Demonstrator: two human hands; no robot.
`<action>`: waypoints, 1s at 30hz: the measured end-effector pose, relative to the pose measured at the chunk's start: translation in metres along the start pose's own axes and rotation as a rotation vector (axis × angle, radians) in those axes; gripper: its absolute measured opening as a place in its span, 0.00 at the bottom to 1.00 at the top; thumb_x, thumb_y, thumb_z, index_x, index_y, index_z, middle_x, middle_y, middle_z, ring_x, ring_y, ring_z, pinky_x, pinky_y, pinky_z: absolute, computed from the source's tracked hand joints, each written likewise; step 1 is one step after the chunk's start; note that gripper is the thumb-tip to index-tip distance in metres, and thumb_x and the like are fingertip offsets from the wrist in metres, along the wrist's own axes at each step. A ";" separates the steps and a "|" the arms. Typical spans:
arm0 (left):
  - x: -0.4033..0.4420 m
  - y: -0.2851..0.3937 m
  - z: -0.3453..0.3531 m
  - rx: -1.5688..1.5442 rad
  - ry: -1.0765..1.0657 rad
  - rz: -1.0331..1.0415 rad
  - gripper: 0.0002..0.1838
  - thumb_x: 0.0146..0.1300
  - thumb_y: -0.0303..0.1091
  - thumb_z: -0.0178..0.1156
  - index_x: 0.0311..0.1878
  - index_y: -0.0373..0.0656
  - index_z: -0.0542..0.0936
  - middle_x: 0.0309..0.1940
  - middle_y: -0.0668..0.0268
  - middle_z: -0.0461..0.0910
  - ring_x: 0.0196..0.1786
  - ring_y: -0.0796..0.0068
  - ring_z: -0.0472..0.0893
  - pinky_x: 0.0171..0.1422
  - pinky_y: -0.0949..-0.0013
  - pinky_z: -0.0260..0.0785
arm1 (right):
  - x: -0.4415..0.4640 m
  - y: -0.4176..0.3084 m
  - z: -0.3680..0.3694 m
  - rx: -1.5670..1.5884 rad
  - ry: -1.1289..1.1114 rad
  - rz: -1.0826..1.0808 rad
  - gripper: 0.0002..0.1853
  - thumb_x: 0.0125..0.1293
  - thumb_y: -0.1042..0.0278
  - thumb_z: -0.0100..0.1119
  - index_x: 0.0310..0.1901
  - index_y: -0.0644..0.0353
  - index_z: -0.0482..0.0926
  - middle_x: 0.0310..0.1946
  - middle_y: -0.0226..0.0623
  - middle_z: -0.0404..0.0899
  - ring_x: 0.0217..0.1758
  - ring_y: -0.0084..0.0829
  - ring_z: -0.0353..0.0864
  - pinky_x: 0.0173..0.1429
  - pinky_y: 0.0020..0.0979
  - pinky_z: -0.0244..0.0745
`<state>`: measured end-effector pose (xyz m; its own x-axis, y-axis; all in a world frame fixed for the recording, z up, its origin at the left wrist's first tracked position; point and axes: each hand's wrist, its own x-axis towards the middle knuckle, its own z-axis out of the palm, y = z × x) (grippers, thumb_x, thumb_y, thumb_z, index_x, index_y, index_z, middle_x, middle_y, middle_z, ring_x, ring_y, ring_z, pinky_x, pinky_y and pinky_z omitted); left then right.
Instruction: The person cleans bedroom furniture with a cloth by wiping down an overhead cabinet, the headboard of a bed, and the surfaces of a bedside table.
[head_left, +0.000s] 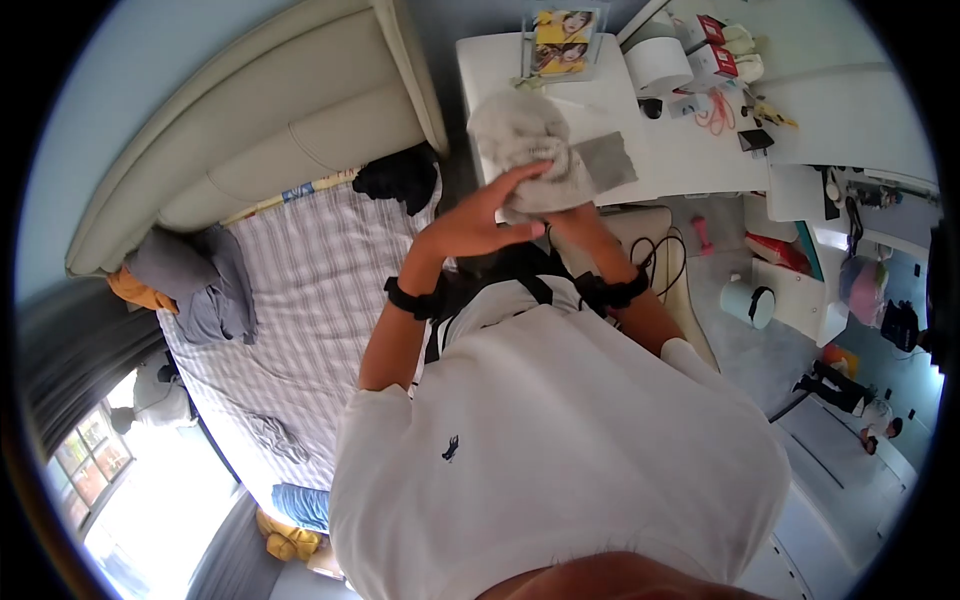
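Note:
A soft beige hat (525, 135), rounded and creased, is held up over the near edge of the white table. My right hand (580, 228) is under its lower edge, fingers mostly hidden by the fabric, and appears to grip it. My left hand (485, 218) reaches in from the left, fingers stretched across the hat's front and thumb held apart below. Just right of the hat, a grey cloth (607, 162) lies on the table (670, 165). Both wrists wear black bands.
A picture stand (563, 45), a white roll (658, 66), red-and-white boxes (712, 66) and a pink cord (716, 112) stand on the table. A bed (300, 240) with clothes is to the left. Right are a chair (640, 225), a bin (747, 302) and another person (880, 418).

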<state>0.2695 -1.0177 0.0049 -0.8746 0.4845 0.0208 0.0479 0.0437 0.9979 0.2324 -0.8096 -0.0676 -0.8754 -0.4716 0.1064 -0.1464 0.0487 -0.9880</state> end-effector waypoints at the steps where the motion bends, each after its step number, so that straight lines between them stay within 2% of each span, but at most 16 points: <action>1: 0.003 -0.002 0.005 -0.068 -0.094 -0.036 0.36 0.68 0.34 0.64 0.76 0.47 0.61 0.74 0.62 0.63 0.73 0.68 0.65 0.76 0.59 0.58 | 0.004 -0.008 -0.021 -0.143 -0.097 0.025 0.29 0.59 0.67 0.70 0.61 0.60 0.74 0.62 0.37 0.74 0.66 0.33 0.73 0.70 0.37 0.67; 3: 0.011 -0.006 0.012 -0.099 -0.234 -0.094 0.35 0.70 0.35 0.62 0.78 0.51 0.60 0.76 0.63 0.62 0.73 0.64 0.67 0.75 0.56 0.60 | -0.010 -0.040 -0.054 -0.228 -0.140 0.104 0.25 0.59 0.67 0.68 0.58 0.61 0.76 0.54 0.37 0.80 0.59 0.31 0.79 0.66 0.35 0.71; 7: 0.032 -0.018 0.017 -0.056 -0.226 -0.322 0.32 0.71 0.37 0.62 0.76 0.53 0.63 0.71 0.63 0.70 0.67 0.62 0.75 0.71 0.59 0.66 | -0.039 0.010 -0.127 -0.376 -0.010 -0.008 0.22 0.59 0.70 0.67 0.56 0.61 0.78 0.51 0.38 0.82 0.55 0.31 0.81 0.63 0.34 0.73; 8: 0.039 -0.024 0.022 -0.052 -0.228 -0.324 0.32 0.71 0.37 0.62 0.76 0.53 0.63 0.71 0.63 0.70 0.67 0.62 0.75 0.71 0.59 0.66 | -0.048 0.024 -0.144 -0.139 0.213 0.075 0.21 0.59 0.70 0.67 0.55 0.62 0.78 0.51 0.40 0.82 0.54 0.32 0.81 0.62 0.34 0.73; 9: 0.046 -0.032 0.027 0.156 -0.146 -0.288 0.32 0.69 0.36 0.62 0.75 0.52 0.65 0.71 0.61 0.70 0.68 0.60 0.74 0.71 0.59 0.66 | -0.055 0.032 -0.161 0.103 0.427 0.160 0.20 0.59 0.71 0.66 0.54 0.63 0.79 0.50 0.41 0.83 0.53 0.33 0.81 0.61 0.34 0.73; 10: 0.050 -0.040 0.033 0.362 -0.059 -0.255 0.31 0.68 0.35 0.63 0.74 0.51 0.66 0.70 0.59 0.70 0.69 0.57 0.73 0.71 0.58 0.66 | -0.061 0.036 -0.179 0.109 0.419 0.163 0.20 0.59 0.71 0.66 0.54 0.63 0.79 0.50 0.41 0.83 0.53 0.33 0.81 0.61 0.34 0.73; 11: 0.054 -0.050 0.042 0.361 -0.050 -0.264 0.31 0.68 0.35 0.63 0.74 0.51 0.66 0.70 0.59 0.70 0.69 0.57 0.73 0.71 0.58 0.66 | -0.067 0.040 -0.197 0.200 0.547 0.175 0.22 0.61 0.71 0.66 0.56 0.64 0.77 0.52 0.41 0.82 0.55 0.32 0.80 0.61 0.36 0.74; 12: 0.061 -0.062 0.051 0.490 -0.035 -0.136 0.30 0.67 0.34 0.62 0.71 0.50 0.68 0.72 0.57 0.68 0.71 0.52 0.70 0.73 0.55 0.64 | -0.069 0.043 -0.210 0.290 0.675 0.183 0.23 0.62 0.70 0.66 0.59 0.64 0.76 0.54 0.41 0.81 0.57 0.31 0.79 0.61 0.37 0.74; 13: 0.068 -0.075 0.060 0.618 -0.020 -0.007 0.28 0.65 0.34 0.61 0.69 0.49 0.71 0.73 0.56 0.66 0.72 0.47 0.67 0.74 0.52 0.61 | -0.070 0.046 -0.217 0.293 0.661 0.183 0.23 0.62 0.70 0.66 0.59 0.64 0.76 0.54 0.41 0.81 0.57 0.31 0.79 0.61 0.37 0.74; 15: 0.077 -0.116 0.076 0.797 -0.017 0.076 0.28 0.64 0.34 0.61 0.69 0.50 0.71 0.73 0.56 0.65 0.73 0.49 0.66 0.75 0.52 0.61 | -0.067 0.053 -0.227 -0.526 0.687 0.099 0.21 0.57 0.75 0.66 0.53 0.66 0.78 0.52 0.46 0.82 0.56 0.42 0.80 0.61 0.37 0.74; 16: 0.083 -0.120 0.078 0.975 -0.029 0.163 0.28 0.64 0.34 0.62 0.69 0.51 0.72 0.74 0.57 0.64 0.74 0.50 0.65 0.75 0.51 0.60 | -0.063 0.055 -0.228 -0.518 0.678 0.085 0.21 0.57 0.75 0.66 0.53 0.66 0.78 0.52 0.46 0.82 0.56 0.42 0.80 0.61 0.37 0.74; 18: 0.084 -0.123 0.079 1.097 -0.040 0.099 0.29 0.63 0.36 0.63 0.68 0.52 0.72 0.75 0.58 0.63 0.75 0.53 0.64 0.75 0.53 0.61 | -0.067 0.058 -0.222 -0.792 0.399 0.037 0.22 0.52 0.76 0.66 0.51 0.67 0.78 0.53 0.48 0.80 0.57 0.49 0.79 0.61 0.40 0.74; 19: 0.081 -0.121 0.081 1.203 -0.064 0.039 0.29 0.63 0.37 0.65 0.68 0.52 0.72 0.75 0.59 0.62 0.76 0.55 0.64 0.75 0.55 0.61 | -0.071 0.066 -0.217 -0.784 0.393 0.041 0.22 0.52 0.76 0.66 0.51 0.67 0.78 0.53 0.48 0.80 0.57 0.49 0.79 0.61 0.40 0.74; 24: 0.067 -0.127 0.060 1.103 0.019 0.058 0.28 0.62 0.41 0.66 0.66 0.54 0.75 0.74 0.60 0.64 0.74 0.56 0.65 0.74 0.53 0.62 | -0.078 0.073 -0.198 -0.745 0.207 0.004 0.26 0.50 0.74 0.68 0.54 0.64 0.75 0.55 0.48 0.76 0.59 0.52 0.75 0.62 0.46 0.72; 26: 0.061 -0.128 0.049 1.077 0.036 0.070 0.28 0.61 0.43 0.67 0.65 0.55 0.75 0.73 0.61 0.64 0.73 0.56 0.67 0.73 0.53 0.63 | -0.075 0.074 -0.198 -0.788 0.250 0.018 0.26 0.50 0.73 0.67 0.54 0.63 0.75 0.56 0.48 0.76 0.60 0.52 0.74 0.61 0.47 0.72; 30: 0.051 -0.111 0.047 1.057 0.032 -0.096 0.29 0.58 0.50 0.68 0.63 0.54 0.77 0.68 0.61 0.67 0.70 0.56 0.68 0.71 0.50 0.63 | -0.063 0.100 -0.201 -0.773 0.375 0.063 0.23 0.52 0.71 0.66 0.52 0.60 0.75 0.58 0.47 0.75 0.63 0.52 0.73 0.61 0.50 0.72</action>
<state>0.2420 -0.9569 -0.1073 -0.9087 0.4158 -0.0381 0.3594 0.8253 0.4356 0.1804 -0.5979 -0.1503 -0.9669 -0.1323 0.2182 -0.2456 0.7150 -0.6546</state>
